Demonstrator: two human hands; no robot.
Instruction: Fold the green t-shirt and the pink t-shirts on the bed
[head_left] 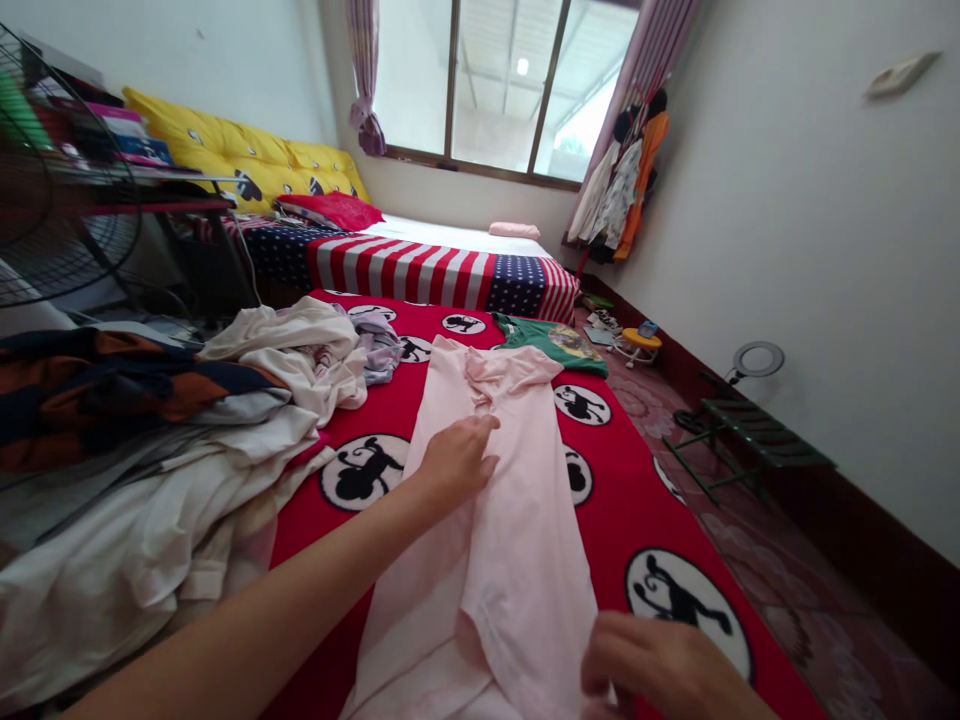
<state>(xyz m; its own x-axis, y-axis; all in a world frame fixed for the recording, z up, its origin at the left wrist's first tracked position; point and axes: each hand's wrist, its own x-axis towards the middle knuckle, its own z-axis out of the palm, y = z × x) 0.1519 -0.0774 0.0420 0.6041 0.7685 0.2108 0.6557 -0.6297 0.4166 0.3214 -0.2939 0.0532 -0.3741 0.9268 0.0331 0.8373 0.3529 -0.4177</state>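
Observation:
A pale pink shirt [517,500] lies lengthwise on a red blanket [615,470], its collar end away from me and one layer folded over the other. My left hand [457,455] reaches across to the middle of the shirt below the collar, its fingers curled in on the cloth. Near the shirt's lower right edge is my right hand [660,665], somewhat blurred, with bent fingers at the fabric border. Just beyond the collar, a green shirt [559,345] with a printed front lies flat.
A heap of loose clothes [247,420] spreads on the left, close to my left forearm. Behind it stand a wire fan [67,190] and a desk. A low bed [420,265] is under the window. To the right are a green folding stool [757,435] and a ring light [759,360].

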